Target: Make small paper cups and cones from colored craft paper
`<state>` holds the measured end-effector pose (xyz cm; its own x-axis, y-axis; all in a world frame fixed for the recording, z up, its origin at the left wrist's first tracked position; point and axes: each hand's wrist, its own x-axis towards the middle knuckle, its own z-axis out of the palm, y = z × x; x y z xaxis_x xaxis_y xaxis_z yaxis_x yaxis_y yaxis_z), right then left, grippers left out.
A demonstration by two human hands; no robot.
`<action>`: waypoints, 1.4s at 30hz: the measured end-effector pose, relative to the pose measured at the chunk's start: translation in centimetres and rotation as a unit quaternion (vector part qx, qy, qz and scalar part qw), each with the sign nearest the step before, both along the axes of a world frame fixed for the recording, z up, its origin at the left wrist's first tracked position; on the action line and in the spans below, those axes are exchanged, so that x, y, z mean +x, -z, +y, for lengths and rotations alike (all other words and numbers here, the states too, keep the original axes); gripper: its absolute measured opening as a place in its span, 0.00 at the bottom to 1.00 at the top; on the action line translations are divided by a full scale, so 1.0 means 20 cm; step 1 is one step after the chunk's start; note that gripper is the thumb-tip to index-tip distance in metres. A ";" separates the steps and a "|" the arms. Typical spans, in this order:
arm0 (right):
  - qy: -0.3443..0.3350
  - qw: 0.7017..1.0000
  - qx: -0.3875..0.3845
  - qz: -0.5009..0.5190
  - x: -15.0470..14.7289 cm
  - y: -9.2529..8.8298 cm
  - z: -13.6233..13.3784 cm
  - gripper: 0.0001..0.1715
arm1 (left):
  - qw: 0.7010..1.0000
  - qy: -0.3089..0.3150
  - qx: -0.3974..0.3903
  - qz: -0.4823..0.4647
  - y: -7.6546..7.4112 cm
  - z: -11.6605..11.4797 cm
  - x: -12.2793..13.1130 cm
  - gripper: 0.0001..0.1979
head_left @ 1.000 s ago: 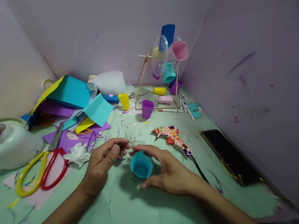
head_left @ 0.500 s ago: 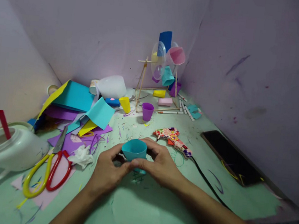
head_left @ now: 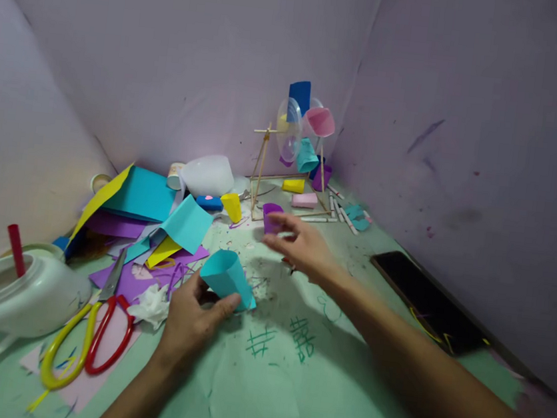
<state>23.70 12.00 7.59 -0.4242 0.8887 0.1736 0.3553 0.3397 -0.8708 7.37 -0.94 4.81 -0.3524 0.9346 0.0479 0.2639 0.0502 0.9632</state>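
- Teal foam is what the paper cup (head_left: 227,277) is rolled from; it is pinched in the left hand (head_left: 191,323), thumb on the near side and fingers behind, just above the green table (head_left: 257,394).
- The cup is tipped on its side: its long axis runs from the wide mouth at upper left to the narrow base at lower right, near the scribbled green marks.
- A purple cup (head_left: 271,217) stands upright farther back, directly ahead of the right hand (head_left: 302,244), which is much the nearer of the two hands to it.
- The right hand is stretched forward with its fingers spread and loose, nothing held; its fingertips are blurred, so it cannot be told whether the purple cup is touched.
- The right forearm lies diagonally across the table from the lower right.
- Behind the purple cup, a stick-framed wheel (head_left: 293,140) carrying coloured cups stands in the corner.
- To the left lie red-and-yellow scissors (head_left: 87,338), a crumpled tissue (head_left: 151,303), foam sheets (head_left: 144,197) and a white jug (head_left: 17,293).
- A dark phone (head_left: 426,300) lies by the right wall.
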 end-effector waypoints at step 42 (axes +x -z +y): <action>-0.078 0.996 -0.048 0.006 0.24 0.21 -0.52 0.39 | 0.978 0.042 -0.072 0.190 0.05 -0.16 0.18 0.14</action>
<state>28.57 1.62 3.31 -0.5576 0.8244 0.0971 0.2939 0.3054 -0.9057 10.90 -4.12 3.79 -0.2571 0.9660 0.0270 0.6110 0.1408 0.7790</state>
